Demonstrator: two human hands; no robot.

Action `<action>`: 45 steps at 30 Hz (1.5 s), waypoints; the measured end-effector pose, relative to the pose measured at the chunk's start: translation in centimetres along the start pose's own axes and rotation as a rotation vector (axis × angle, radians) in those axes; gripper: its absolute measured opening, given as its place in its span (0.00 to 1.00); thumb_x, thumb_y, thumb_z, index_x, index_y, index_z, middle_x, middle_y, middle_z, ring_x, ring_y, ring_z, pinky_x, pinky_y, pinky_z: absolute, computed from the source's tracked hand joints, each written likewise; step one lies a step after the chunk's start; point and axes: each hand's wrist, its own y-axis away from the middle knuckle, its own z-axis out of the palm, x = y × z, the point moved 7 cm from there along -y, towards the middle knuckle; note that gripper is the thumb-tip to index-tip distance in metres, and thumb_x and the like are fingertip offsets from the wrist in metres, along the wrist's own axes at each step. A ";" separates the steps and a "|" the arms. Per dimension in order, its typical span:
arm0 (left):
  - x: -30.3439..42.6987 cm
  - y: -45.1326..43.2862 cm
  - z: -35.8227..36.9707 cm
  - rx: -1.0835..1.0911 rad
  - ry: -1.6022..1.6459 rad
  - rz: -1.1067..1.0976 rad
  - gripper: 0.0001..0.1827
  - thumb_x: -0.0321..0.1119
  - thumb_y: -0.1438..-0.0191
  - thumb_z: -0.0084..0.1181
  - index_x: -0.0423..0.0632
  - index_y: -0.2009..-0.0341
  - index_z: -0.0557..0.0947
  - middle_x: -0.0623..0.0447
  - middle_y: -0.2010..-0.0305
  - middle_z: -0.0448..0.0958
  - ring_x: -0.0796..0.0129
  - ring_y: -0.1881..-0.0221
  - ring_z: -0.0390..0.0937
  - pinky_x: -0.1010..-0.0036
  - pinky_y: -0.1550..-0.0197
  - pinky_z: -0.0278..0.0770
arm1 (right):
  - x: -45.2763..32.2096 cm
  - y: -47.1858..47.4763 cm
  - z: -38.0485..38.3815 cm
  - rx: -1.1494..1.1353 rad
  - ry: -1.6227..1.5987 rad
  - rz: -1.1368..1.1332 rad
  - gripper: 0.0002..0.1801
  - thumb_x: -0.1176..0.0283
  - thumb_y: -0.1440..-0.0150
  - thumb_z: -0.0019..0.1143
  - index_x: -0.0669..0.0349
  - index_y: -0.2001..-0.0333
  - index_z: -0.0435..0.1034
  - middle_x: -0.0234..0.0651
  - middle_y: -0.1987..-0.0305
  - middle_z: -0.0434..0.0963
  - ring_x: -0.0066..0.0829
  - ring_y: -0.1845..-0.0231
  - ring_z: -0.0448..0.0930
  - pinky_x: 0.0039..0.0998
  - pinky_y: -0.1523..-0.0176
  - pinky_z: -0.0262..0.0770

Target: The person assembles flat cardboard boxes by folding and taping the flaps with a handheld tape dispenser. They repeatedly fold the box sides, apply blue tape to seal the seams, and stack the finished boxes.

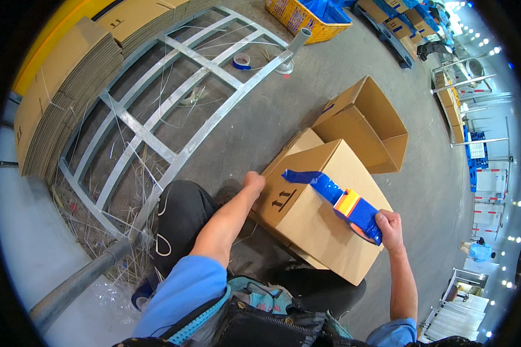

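Observation:
A cardboard box (pixel 325 212) lies tilted in front of me, printed arrows on its left side. My right hand (pixel 390 227) grips a blue tape dispenser (pixel 359 217) with an orange-yellow front, held against the box's upper face. Blue tape (pixel 314 180) runs from the dispenser across that face and over the edge onto the arrow-marked side. At the box's left edge is my left hand (pixel 254 183), its fingers curled and partly hidden; whether they grip the cardboard cannot be seen.
Beyond the box stands an open carton (pixel 360 126). Left of me is a metal frame (pixel 173 104) with loose strapping around it and stacked flat cartons (pixel 65 99) alongside. A tape roll (pixel 242 61), yellow crate (pixel 308 19) and loaded pallet (pixel 386 39) are farther off.

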 end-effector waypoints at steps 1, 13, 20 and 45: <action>-1.4 -1.1 -2.2 0.123 0.205 -0.110 0.10 0.32 0.49 0.57 0.39 0.65 0.82 0.43 0.65 0.82 0.57 0.65 0.78 0.61 0.61 0.75 | -0.2 -0.9 0.6 -0.021 0.012 -0.018 0.23 0.59 0.40 0.53 0.64 0.82 0.65 0.21 0.83 0.62 0.14 0.78 0.62 0.25 0.75 0.57; 8.2 6.9 8.5 -0.607 0.315 0.158 0.42 0.66 0.35 0.34 0.47 0.28 0.59 0.46 0.26 0.57 0.61 0.29 0.59 0.68 0.28 0.53 | 1.2 2.3 0.2 -0.016 0.018 0.004 0.25 0.54 0.43 0.54 0.69 0.76 0.73 0.32 0.83 0.71 0.21 0.79 0.71 0.27 0.73 0.66; 2.1 -2.4 5.1 -0.347 -0.556 0.165 0.46 0.67 0.36 0.34 0.37 0.31 0.59 0.35 0.28 0.57 0.47 0.27 0.55 0.64 0.29 0.53 | 0.7 1.2 0.9 -0.030 0.021 -0.005 0.24 0.55 0.43 0.55 0.68 0.76 0.74 0.40 0.85 0.70 0.26 0.80 0.72 0.31 0.72 0.68; 28.8 18.3 4.8 -0.187 -0.847 0.972 0.28 0.43 0.30 0.37 0.57 0.28 0.57 0.32 0.43 0.73 0.41 0.43 0.71 0.60 0.38 0.65 | 20.2 24.0 -19.8 0.257 0.317 0.292 0.31 0.46 0.43 0.51 0.68 0.80 0.74 0.39 0.84 0.69 0.27 0.84 0.70 0.29 0.77 0.68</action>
